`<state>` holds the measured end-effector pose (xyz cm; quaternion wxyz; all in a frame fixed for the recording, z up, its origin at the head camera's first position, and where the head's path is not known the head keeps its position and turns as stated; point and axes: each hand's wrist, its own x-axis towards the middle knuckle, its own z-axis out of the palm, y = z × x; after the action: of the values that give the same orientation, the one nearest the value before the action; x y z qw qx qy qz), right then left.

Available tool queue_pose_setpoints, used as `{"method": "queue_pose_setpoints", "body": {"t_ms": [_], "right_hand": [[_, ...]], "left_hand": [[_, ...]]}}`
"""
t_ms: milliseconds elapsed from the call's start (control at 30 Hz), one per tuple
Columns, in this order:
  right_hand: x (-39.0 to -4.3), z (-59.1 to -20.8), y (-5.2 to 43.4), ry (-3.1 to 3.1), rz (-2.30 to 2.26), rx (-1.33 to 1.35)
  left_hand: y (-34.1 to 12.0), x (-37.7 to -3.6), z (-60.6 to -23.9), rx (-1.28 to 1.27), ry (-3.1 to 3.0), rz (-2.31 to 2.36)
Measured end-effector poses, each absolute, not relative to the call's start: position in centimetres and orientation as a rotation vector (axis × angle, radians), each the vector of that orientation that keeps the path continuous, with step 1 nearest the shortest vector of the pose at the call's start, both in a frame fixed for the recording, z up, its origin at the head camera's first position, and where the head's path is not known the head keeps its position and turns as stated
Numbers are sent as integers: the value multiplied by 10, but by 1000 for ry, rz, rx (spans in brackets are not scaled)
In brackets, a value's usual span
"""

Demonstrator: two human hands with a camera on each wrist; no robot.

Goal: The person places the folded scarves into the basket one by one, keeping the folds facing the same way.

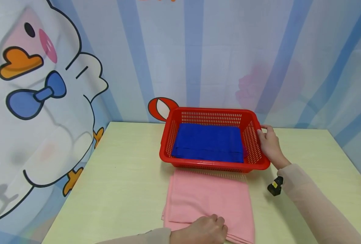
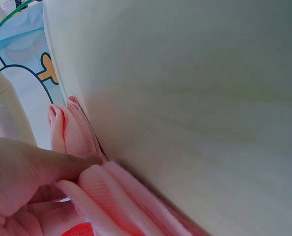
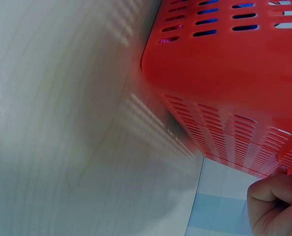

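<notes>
Pink cloth — folded flat at the table's near edge; red slotted basket just behind, holding blue cloth.

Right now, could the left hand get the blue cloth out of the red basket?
Probably yes. The folded blue cloth lies uncovered in the open-topped red plastic basket, just beyond the pink cloth that the left hand grips. It would have to let go first.

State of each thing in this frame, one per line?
Red basket: upright on the table, holding the blue cloth.
Blue cloth: folded flat inside.
Pink cloth: folded, on the table.
Left hand: grips the pink cloth's near edge.
Right hand: holds the basket's side.
</notes>
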<state>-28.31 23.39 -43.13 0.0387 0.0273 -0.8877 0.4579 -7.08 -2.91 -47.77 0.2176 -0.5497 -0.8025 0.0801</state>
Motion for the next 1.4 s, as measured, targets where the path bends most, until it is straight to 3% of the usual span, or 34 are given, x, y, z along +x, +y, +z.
{"method": "queue_pose_setpoints", "body": {"t_ms": [700, 933, 1167, 1400], "right_hand": [[-285, -430, 227, -2738, 1412, 111], [-286, -426, 234, -2774, 1407, 142], [-286, -420, 240, -2809, 1482, 172], [-279, -416, 248, -2858, 1512, 158]], "left_hand": [[-30, -71, -480, -1389, -2109, 233], [-34, -71, -461, -1516, -2527, 182], [-50, -85, -448, -1551, -2790, -417], [-67, -99, -449, -1361, -2749, -744]]}}
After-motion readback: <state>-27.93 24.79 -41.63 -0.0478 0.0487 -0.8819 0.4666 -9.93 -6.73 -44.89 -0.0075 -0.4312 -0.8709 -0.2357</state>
